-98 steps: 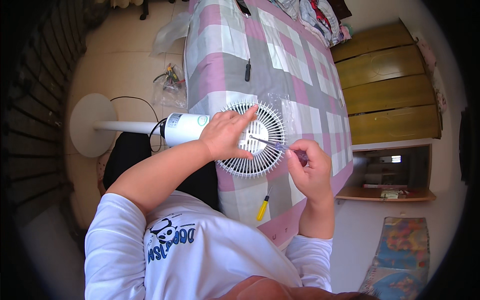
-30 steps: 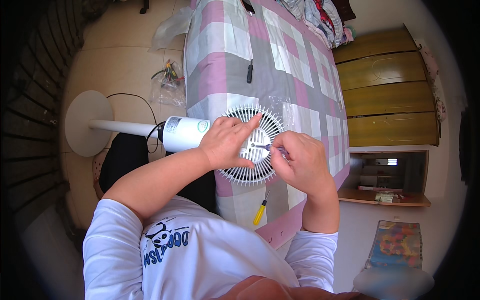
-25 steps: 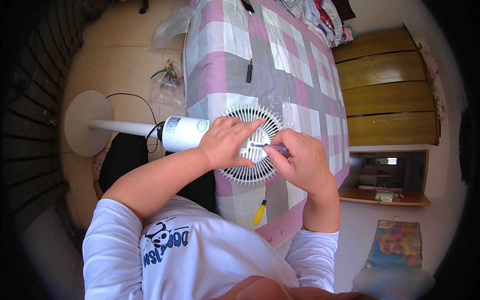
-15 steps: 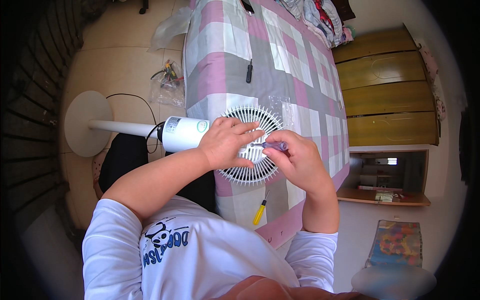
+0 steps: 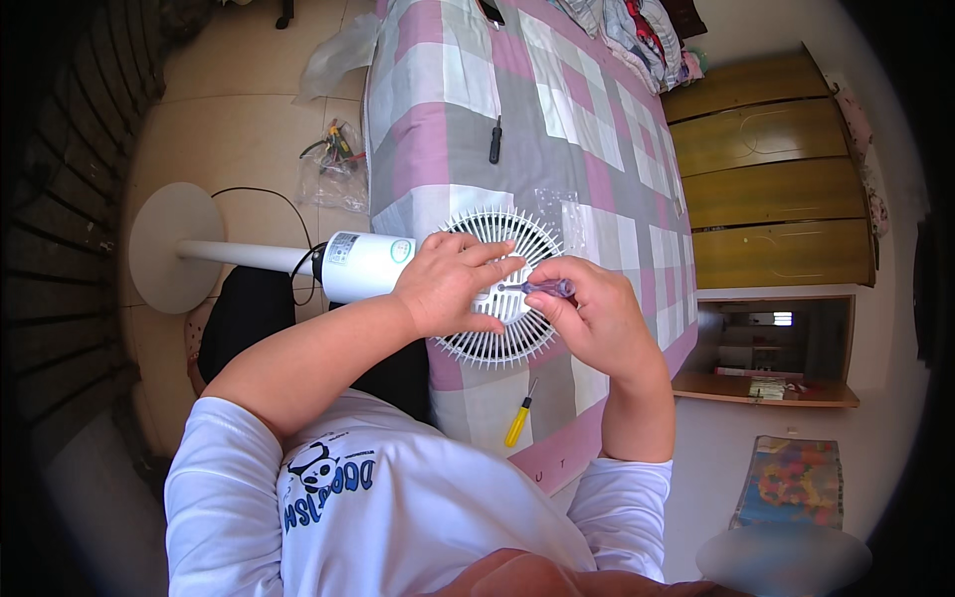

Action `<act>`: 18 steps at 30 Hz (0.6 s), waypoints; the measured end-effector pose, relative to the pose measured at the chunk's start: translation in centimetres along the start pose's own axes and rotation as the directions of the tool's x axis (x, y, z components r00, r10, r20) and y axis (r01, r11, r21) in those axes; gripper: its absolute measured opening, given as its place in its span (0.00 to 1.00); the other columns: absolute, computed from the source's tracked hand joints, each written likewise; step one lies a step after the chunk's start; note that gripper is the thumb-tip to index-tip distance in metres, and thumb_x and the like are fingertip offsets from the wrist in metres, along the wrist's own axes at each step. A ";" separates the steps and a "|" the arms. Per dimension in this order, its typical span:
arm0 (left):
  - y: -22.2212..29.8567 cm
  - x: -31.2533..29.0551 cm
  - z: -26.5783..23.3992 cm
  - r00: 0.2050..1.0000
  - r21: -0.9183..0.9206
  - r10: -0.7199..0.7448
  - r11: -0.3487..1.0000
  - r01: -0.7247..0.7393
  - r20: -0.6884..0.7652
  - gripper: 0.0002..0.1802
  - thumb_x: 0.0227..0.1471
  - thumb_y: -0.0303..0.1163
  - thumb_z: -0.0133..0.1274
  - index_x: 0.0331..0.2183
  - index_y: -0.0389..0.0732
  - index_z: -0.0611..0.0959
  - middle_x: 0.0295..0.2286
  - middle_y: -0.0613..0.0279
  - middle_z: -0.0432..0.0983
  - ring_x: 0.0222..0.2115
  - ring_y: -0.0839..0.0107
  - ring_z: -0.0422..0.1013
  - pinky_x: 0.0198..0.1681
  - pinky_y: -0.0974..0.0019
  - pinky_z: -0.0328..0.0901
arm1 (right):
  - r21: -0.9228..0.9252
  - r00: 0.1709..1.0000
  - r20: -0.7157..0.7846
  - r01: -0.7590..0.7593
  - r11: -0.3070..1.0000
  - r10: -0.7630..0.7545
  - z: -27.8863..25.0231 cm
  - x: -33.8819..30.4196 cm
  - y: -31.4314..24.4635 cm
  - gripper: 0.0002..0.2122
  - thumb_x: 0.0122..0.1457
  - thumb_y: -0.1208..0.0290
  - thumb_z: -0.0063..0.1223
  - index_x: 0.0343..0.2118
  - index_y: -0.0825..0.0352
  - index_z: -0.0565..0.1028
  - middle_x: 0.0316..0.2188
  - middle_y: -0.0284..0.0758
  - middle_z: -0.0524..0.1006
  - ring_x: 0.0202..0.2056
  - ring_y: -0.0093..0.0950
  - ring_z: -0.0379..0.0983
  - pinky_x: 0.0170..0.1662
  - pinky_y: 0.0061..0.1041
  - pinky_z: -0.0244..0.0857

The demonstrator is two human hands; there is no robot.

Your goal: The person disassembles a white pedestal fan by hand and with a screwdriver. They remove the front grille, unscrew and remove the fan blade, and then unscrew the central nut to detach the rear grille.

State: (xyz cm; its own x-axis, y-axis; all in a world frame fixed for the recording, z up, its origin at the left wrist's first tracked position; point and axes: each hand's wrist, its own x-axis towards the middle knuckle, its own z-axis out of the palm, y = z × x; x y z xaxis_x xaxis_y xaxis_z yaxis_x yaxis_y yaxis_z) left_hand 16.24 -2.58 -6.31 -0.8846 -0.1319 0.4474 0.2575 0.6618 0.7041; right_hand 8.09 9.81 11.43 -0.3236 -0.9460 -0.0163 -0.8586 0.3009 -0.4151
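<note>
A white fan lies on its side, its round slatted grille resting on the bed. Its white motor housing, pole and disc base stretch off to the left. My left hand lies spread over the grille's centre, fingers apart, steadying it by touch. In my right hand is a screwdriver with a translucent purple handle, gripped between thumb and fingers. Its shaft points left at the middle of the grille; the tip meets the grille close to my left fingers. Whether a screw sits there is too small to tell.
A yellow-handled screwdriver lies on the checked bedspread nearer me, a black-handled one farther off. A clear plastic bag of tools sits on the floor at left. A black cord runs by the pole. Wooden cabinets stand at right.
The purple-handled screwdriver stays at the same spot on the grille, while my right fingers shift slightly around its handle. My left hand stays in place.
</note>
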 end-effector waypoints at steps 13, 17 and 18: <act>0.1 0.0 -0.2 0.998 0.027 -0.024 0.999 0.022 0.056 0.45 0.36 0.57 0.66 0.56 0.53 0.74 0.57 0.68 0.66 0.53 0.59 0.63 0.56 0.55 0.54 | 0.172 0.990 -0.138 0.036 0.985 -0.012 2.8 1.6 -0.1 0.06 0.52 0.74 0.62 0.32 0.66 0.77 0.28 0.35 0.78 0.25 0.27 0.73 0.29 0.24 0.68; 0.1 0.0 0.1 0.999 0.000 -0.029 1.000 0.029 0.019 0.45 0.35 0.56 0.67 0.56 0.52 0.75 0.57 0.67 0.66 0.53 0.59 0.63 0.57 0.54 0.54 | 0.255 0.997 -0.039 0.068 0.965 -0.060 3.2 1.1 1.8 0.04 0.56 0.79 0.59 0.34 0.68 0.76 0.28 0.30 0.76 0.28 0.17 0.71 0.29 0.17 0.65; 0.1 0.1 0.1 1.000 0.004 -0.025 1.000 0.025 0.017 0.45 0.35 0.56 0.67 0.56 0.52 0.75 0.57 0.67 0.66 0.53 0.59 0.63 0.57 0.54 0.54 | 0.370 0.999 0.008 -0.049 0.928 0.049 2.9 1.0 1.9 0.04 0.57 0.79 0.58 0.34 0.68 0.76 0.28 0.30 0.76 0.28 0.17 0.71 0.31 0.17 0.66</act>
State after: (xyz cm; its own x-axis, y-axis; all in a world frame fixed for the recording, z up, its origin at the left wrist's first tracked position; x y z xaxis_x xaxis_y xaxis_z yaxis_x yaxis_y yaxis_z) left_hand 16.18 -2.49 -6.28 -0.8971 -0.1362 0.4204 0.2336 0.6613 0.7128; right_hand 7.32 9.08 7.96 -0.3623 -0.9310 -0.0444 -0.6338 0.2810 -0.7207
